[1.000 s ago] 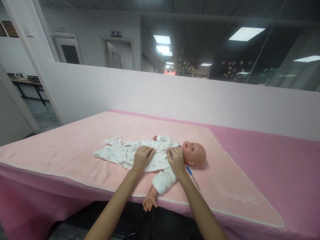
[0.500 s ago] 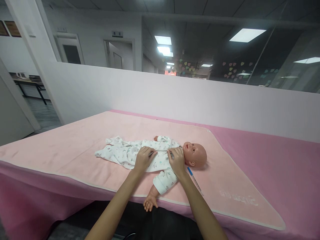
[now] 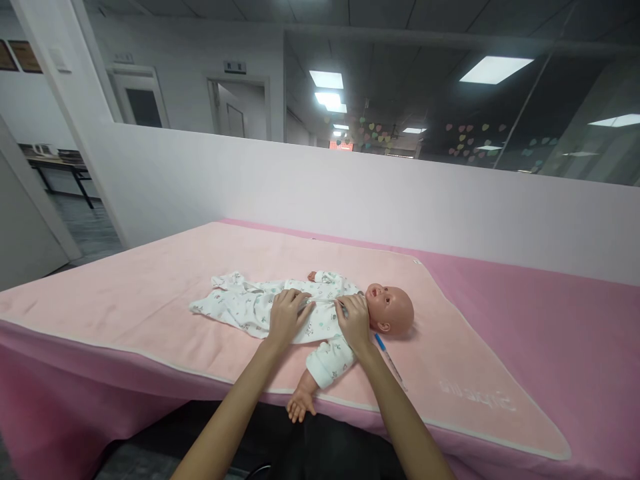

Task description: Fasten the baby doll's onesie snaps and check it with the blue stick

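Note:
A baby doll [image 3: 395, 312] lies on its back, its head to the right, dressed in a white printed baby onesie [image 3: 240, 307]. My left hand [image 3: 289, 317] is at the front edge of the onesie over the belly, fingers bent around the cloth and thumb a little apart from them. Near the collar, my right hand [image 3: 354, 320] pinches the same front edge between thumb and fingers. Between both hands the fabric edge runs in a nearly straight line. One doll arm stretches toward me, its hand over the table edge.
A thin pen-like stick with a blue end [image 3: 387, 353] lies beside my right forearm. Under the doll is a light pink blanket [image 3: 150, 280] on a darker pink cover [image 3: 575, 320]. Behind the table rises a white partition [image 3: 350, 193] with glass above it.
My left hand has shifted slightly, with its fingers raised a bit and its thumb more apart. The right hand and the doll stay in place.

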{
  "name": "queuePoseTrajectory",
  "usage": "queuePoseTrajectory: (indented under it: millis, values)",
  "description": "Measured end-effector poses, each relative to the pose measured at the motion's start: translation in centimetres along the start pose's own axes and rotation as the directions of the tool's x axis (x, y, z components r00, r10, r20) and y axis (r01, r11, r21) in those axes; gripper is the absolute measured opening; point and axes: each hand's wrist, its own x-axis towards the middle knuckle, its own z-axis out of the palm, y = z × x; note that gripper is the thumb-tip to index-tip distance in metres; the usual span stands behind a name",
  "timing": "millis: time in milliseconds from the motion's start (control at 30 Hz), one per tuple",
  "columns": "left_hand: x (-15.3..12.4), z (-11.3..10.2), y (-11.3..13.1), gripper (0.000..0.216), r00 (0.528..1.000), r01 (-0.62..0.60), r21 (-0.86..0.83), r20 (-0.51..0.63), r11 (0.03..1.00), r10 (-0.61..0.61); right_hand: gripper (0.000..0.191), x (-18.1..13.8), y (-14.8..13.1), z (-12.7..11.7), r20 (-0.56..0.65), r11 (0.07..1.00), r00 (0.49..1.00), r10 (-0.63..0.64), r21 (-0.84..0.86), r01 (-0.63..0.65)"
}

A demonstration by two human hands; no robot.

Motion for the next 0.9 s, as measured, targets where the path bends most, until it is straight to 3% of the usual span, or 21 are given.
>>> queuePoseTrajectory:
  millis: [200, 500, 700, 900]
  values:
    - [0.0, 0.0, -0.1, 0.020, 0.999, -0.029, -0.020, -0.026, 0.999, 0.029, 0.019, 0.0, 0.0, 0.0, 0.010, 1.000, 1.000, 0.006, -0.005, -0.006]
    - [-0.2, 0.7, -0.4, 0.021, 0.998, 0.022, -0.097, -0.052, 0.995, -0.027, 0.019, 0.0, -0.1, -0.1, 0.018, 1.000, 1.000, 0.005, -0.018, -0.004]
    - [-0.4, 1.1, -0.7, 0.017, 0.996, -0.023, -0.158, -0.090, 0.987, 0.009, 0.019, 0.0, -0.1, -0.1, 0.020, 1.000, 1.000, 0.004, -0.026, -0.004]
    - [-0.1, 0.0, 0.2, 0.014, 0.999, -0.033, -0.152, -0.021, 0.988, 0.031, 0.019, 0.1, 0.0, -0.1, 0.021, 1.000, 1.000, 0.012, -0.023, -0.012]
